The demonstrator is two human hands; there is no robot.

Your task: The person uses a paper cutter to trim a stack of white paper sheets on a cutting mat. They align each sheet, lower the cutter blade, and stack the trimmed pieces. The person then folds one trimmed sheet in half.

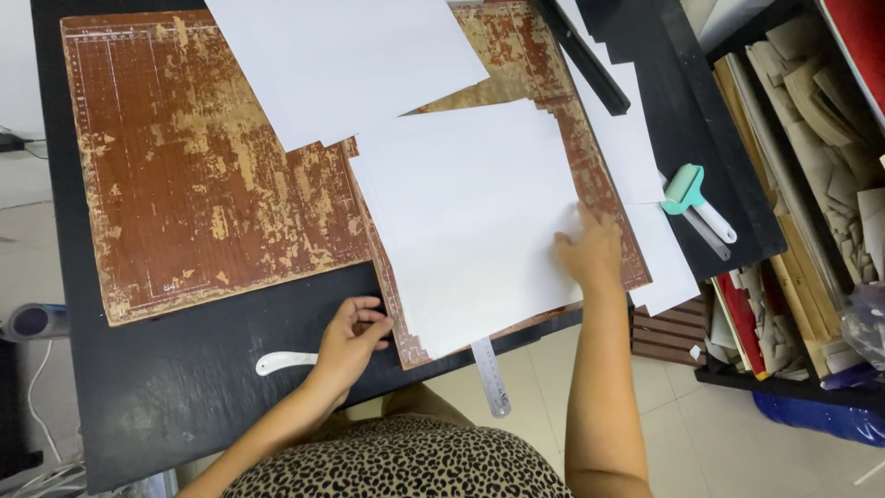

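Paper stack (pixel 470 221) on worn mat (pixel 203 175): right hand (pixel 588 254) flat on top, pinning it. Left hand (pixel 355 337), fingers curled, steadies stack's corner; holds nothing

matt white paper sheets (pixel 470 221); worn, scuffed brown mat (pixel 203 175); shiny metal ruler (pixel 491 376).

The person wears a garment in a leopard print, tan with small dark brown and black spots, seen at the bottom edge of the view across the torso. Both forearms are bare from the elbow down, with no sleeves reaching them. The left hand (pixel 348 339) and right hand (pixel 587 251) carry no gloves, and the wrists show no watch or bracelet.
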